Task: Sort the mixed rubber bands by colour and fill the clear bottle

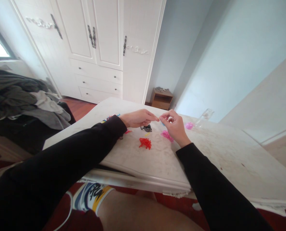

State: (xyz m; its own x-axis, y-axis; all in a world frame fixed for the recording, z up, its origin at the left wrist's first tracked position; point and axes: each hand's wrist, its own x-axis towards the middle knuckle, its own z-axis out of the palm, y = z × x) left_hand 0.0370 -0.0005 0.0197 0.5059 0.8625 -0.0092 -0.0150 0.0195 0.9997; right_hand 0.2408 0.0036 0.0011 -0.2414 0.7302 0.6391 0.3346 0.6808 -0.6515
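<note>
Above the white table, my left hand [139, 118] reaches right, its index finger stretched toward my right hand and the other fingers curled. My right hand [175, 124] is closed in a pinch, thumb against index finger, almost touching the left fingertips. Whatever lies between the fingertips is too small to make out. A bit of blue [162, 124] shows beneath the right fingers. Below the hands lie small heaps of thin bands: black [147, 128], red [145, 143] and pink [167, 135]. A few yellow strands [147, 134] lie between them. Multicoloured pieces [107, 118] are partly hidden behind my left sleeve.
A pink item [189, 125] and a clear cylindrical container [205, 118] lie on the right of the white table [217, 154]. Beyond stand a white wardrobe [98, 77] and a small brown cabinet [161, 98]. Clothes [20, 96] are heaped at left.
</note>
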